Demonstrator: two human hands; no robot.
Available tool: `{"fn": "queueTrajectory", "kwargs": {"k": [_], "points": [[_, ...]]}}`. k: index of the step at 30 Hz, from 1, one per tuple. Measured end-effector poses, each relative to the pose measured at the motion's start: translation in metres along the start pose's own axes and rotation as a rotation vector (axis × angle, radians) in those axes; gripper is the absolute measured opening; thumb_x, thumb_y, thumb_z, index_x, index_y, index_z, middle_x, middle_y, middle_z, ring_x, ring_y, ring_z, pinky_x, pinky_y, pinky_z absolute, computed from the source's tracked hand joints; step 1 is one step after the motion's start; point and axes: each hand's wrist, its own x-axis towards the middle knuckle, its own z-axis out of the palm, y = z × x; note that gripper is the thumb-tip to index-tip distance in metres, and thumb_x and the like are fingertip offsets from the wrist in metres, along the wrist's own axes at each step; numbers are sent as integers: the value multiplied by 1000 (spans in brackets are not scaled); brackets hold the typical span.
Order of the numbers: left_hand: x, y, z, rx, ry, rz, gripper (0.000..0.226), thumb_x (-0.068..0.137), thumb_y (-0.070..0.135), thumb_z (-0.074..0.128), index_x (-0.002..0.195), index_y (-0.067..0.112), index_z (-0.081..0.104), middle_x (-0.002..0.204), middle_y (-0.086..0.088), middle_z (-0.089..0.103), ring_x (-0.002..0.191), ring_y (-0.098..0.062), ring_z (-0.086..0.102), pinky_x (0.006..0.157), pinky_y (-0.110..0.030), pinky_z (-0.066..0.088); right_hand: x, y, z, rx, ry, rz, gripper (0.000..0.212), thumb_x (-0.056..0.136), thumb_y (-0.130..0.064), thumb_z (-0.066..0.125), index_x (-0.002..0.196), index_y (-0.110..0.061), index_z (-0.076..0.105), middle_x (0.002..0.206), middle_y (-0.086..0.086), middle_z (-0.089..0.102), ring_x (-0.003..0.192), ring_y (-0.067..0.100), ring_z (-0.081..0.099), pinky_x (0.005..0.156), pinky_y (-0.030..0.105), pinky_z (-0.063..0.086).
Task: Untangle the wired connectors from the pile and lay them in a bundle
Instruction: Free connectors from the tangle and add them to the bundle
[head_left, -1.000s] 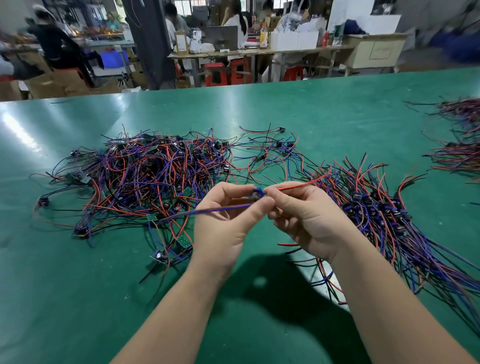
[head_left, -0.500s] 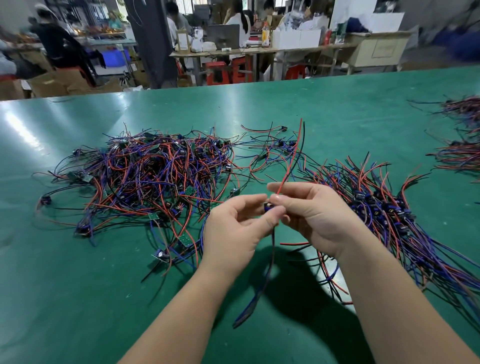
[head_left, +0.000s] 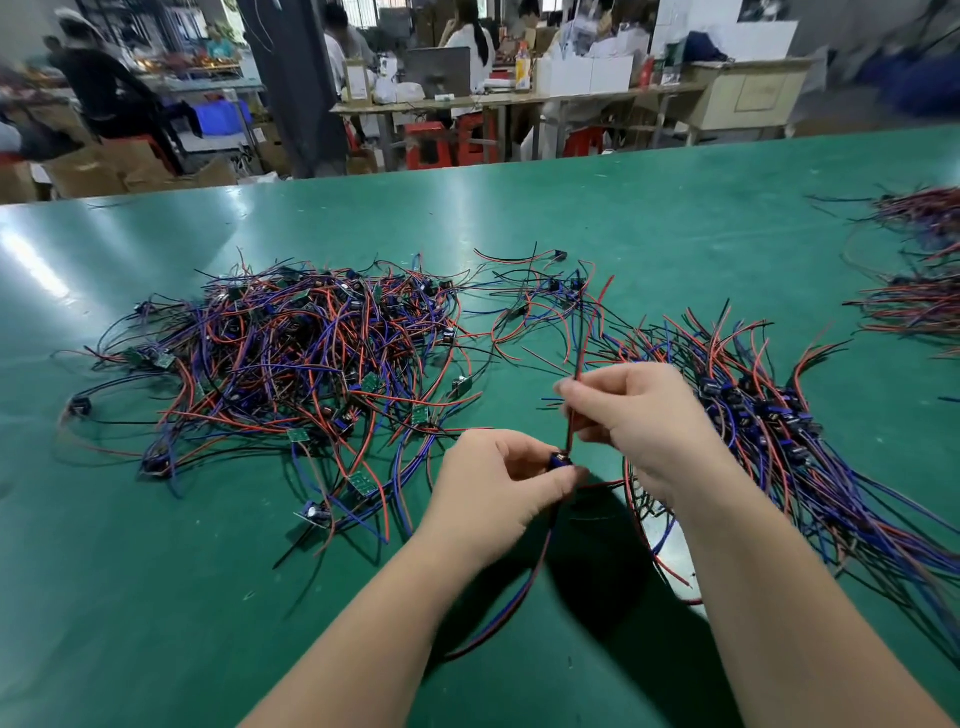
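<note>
The left hand (head_left: 493, 488) pinched the connector (head_left: 562, 461) between thumb and forefinger, its fingers clamped on the small dark body. At 1 o'clock of the connector, the right hand (head_left: 639, 415) pinched the red and black leads (head_left: 584, 343), which rose past its fingertips toward 12 o'clock. The blue and red leads (head_left: 524, 582) hung from the connector toward 7 o'clock. The pile (head_left: 311, 353) lay at 10 o'clock on the surface (head_left: 156, 597), the bundle (head_left: 769, 415) at 3 o'clock.
</note>
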Motion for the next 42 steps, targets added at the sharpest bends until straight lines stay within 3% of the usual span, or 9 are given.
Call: {"fn": "queueTrajectory", "kwargs": {"k": [6,16,22,24,26,32,36,39,42], "points": [[-3,2,-10,82,-160,-150,15,75,17,81,62,19,73,67,-7,73,59,-19,66,61,-28,53,2,-14,-22,271,284,-149,17,84,-8,69,67,-12,67,54,-1,66,48,11,61,47,20,50],[-10,9,-13,-5,-284,-229,11,77,14,79,73,15,69,72,-9,72,64,-16,66,56,-19,51,4,-18,-29,486,325,41,27,91,-12,60,65,-8,55,43,0,56,40,13,61,33,13,37],[-13,21,-15,-264,-324,-272,15,64,28,78,69,13,73,80,-8,74,64,-13,70,53,-18,52,9,-17,-25,774,283,-72,19,94,-22,55,95,-3,59,87,11,70,84,21,71,63,20,57],[-11,21,-16,-308,-233,-284,20,60,33,75,66,13,73,79,-6,75,64,-11,70,52,-17,51,10,-13,-23,579,381,-99,28,95,-15,56,121,-6,51,111,8,55,95,16,63,75,24,55],[-7,19,-16,-349,-137,-288,23,60,33,74,66,11,72,77,-7,74,63,-11,70,52,-17,52,7,-11,-21,279,370,-140,33,90,-3,57,119,-19,51,109,4,54,82,8,59,72,23,52],[0,15,-18,-460,28,-295,32,69,36,68,73,4,68,66,-7,70,51,-8,62,48,-18,52,-16,-12,-1,-511,-331,-202,20,73,-13,75,88,-26,73,84,-6,72,73,10,67,72,29,55],[1,18,-17,-473,-10,-314,42,91,42,50,88,4,67,73,-7,71,59,-13,68,52,-22,56,-17,-10,5,-677,-205,-333,17,75,-20,76,91,-17,76,81,-5,73,75,8,66,76,26,52],[3,23,-22,-424,20,-296,34,97,34,48,93,6,67,82,-9,75,66,-17,72,53,-24,56,-14,-13,-1,-509,-13,-310,18,75,-11,71,90,-19,76,72,-13,70,62,3,64,63,16,50],[4,18,-37,46,280,-64,15,92,21,59,86,15,70,80,-4,73,67,-6,69,63,-20,55,-8,-17,-20,-393,261,-290,23,73,-10,68,90,-25,75,74,-12,71,65,13,68,69,27,54]]}}
